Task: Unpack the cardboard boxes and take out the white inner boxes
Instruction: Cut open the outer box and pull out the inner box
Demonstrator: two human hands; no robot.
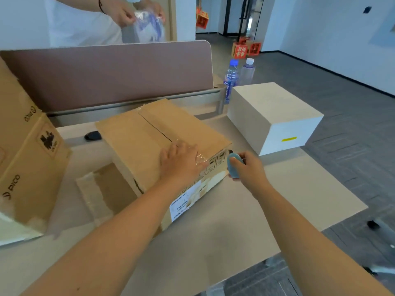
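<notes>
Left hand: our left hand (181, 162) lies flat on the top of the cardboard box (149, 142), fingers straight; we judge it is steadying the box for the cut.
Right hand: our right hand (245, 167) has its grip curled round a small blue cutter (234, 165), held at the box's near right corner where the tape (199, 159) folds over the edge.
Box: it sits in the middle of the bench (235, 221), brown, flaps closed, clear tape along the centre seam, a white label on its side.
White box: one white box (273, 116) already stands out on the bench, to the right, plain with a yellow strip.
Left side: another cardboard box (27, 167) leans, tilted.
</notes>
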